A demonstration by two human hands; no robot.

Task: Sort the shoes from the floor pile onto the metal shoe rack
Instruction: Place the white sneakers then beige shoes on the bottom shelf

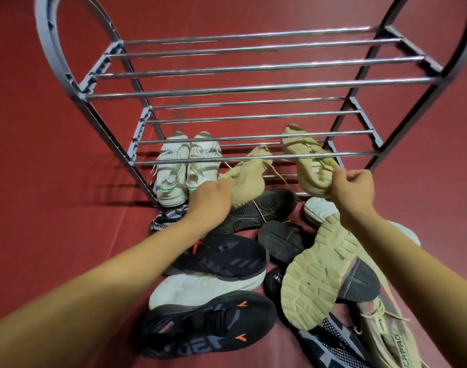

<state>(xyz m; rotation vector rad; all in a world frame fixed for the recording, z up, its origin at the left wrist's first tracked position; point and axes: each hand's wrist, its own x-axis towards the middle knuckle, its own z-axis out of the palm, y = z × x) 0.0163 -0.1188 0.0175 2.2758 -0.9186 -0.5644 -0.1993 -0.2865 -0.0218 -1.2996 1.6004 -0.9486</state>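
Each hand grasps a soft beige knit shoe by its heel at the metal shoe rack's (253, 158) lowest chrome bars: left hand (209, 199) on one beige shoe (247, 177), right hand (352, 188) on the other beige shoe (306, 160). Just left of the left hand stand white mesh sneakers (187, 168). Below both hands lies the pile (253, 261) of dark and ridged-soled shoes.

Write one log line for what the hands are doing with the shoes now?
left hand: grips beige shoe | right hand: grips other beige shoe | metal shoe rack: white pair on bottom tier | pile remains
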